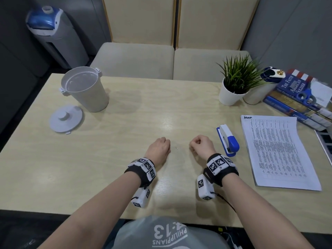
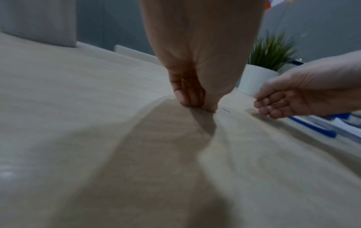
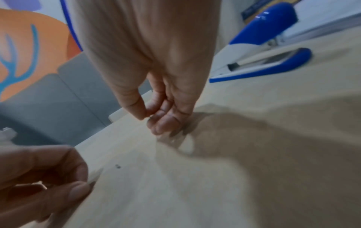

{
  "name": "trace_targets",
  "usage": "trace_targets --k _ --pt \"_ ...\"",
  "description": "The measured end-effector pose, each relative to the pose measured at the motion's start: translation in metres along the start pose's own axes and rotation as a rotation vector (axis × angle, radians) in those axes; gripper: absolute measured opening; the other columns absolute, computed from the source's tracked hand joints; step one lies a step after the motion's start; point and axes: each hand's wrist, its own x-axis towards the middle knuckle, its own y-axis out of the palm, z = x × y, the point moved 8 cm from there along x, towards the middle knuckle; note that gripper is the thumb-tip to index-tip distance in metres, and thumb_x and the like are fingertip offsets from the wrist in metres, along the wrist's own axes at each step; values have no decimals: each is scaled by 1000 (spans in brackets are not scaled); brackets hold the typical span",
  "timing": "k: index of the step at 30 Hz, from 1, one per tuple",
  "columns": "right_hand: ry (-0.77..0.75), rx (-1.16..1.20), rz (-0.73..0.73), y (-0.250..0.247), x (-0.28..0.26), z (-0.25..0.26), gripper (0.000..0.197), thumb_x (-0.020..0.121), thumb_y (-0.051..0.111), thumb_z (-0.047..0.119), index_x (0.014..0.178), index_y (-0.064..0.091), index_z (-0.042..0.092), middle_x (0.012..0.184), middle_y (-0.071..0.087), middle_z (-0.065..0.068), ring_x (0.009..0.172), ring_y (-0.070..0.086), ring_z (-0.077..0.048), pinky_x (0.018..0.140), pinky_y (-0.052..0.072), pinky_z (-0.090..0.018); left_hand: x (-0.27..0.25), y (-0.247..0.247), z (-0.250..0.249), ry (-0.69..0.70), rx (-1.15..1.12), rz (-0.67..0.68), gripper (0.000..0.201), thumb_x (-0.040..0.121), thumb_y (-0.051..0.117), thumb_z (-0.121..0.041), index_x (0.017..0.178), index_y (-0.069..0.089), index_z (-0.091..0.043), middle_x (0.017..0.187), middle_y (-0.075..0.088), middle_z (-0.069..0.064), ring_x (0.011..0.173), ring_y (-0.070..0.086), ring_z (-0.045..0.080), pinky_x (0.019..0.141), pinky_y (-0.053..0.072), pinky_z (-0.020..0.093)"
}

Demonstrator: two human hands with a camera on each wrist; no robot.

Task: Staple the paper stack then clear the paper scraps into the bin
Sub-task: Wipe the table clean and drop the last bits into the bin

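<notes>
Both hands rest on the pale wooden table [image 1: 125,159] near its front middle. My left hand [image 1: 159,146] [image 2: 189,92] is curled into a fist, knuckles down, and holds nothing that I can see. My right hand [image 1: 201,144] [image 3: 162,111] is curled too, thumb against the fingers, a hand's width from the left. A tiny staple [image 1: 177,148] [image 3: 117,166] lies between them. The blue and white stapler [image 1: 228,139] [image 3: 263,61] lies just right of my right hand. Further right, the printed paper stack [image 1: 276,151] lies flat. The white bin [image 1: 84,88] stands open at the far left, with its lid [image 1: 65,118] in front.
A potted plant [image 1: 235,78] stands at the back right, with a stack of books [image 1: 291,103] and blue scissors [image 1: 305,95] beyond it. A laptop edge [image 1: 325,141] shows at the right border. A water dispenser [image 1: 52,33] stands off the table, back left.
</notes>
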Motion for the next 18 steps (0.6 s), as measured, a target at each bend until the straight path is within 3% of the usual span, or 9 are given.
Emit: trace_targets --k 2,4,10,12,15,18 --pt "24 65 15 1 -5 -2 8 79 55 5 74 59 10 69 68 -9 57 60 -23 52 52 -29 0 -1 -4 41 41 4 18 96 44 -16 103 53 -3 104 57 14 94 54 29 79 43 37" --pt "22 89 36 5 -9 0 11 75 57 1 69 57 10 60 64 -9 49 56 -22 45 47 -24 -1 -3 -6 64 54 6 17 96 42 -14 102 53 -3 101 58 15 90 55 31 75 40 37" --pt "-8 106 73 22 -10 10 17 70 63 -3 62 55 10 54 64 -8 41 56 -17 47 50 -25 0 -9 -3 48 -109 -5 14 92 45 -11 105 49 -7 94 64 14 82 58 33 72 44 39" --pt "-17 123 61 23 -11 11 19 69 63 -4 62 54 11 55 64 -10 41 56 -17 47 50 -25 2 -15 6 -37 -225 -28 17 91 49 -16 106 53 -10 92 67 10 82 60 28 74 46 35" --pt "-16 169 36 17 -11 7 19 70 62 -7 64 53 10 59 65 -14 44 58 -20 50 52 -29 7 -24 19 -156 -330 -33 16 87 56 -15 103 59 -13 89 70 5 80 58 20 71 39 26" --pt "-9 214 24 11 -11 -2 21 74 63 -7 72 54 11 66 64 -14 50 60 -21 55 54 -33 12 -25 6 -36 -247 13 18 88 55 -12 105 62 -11 98 67 9 90 61 26 77 42 29"
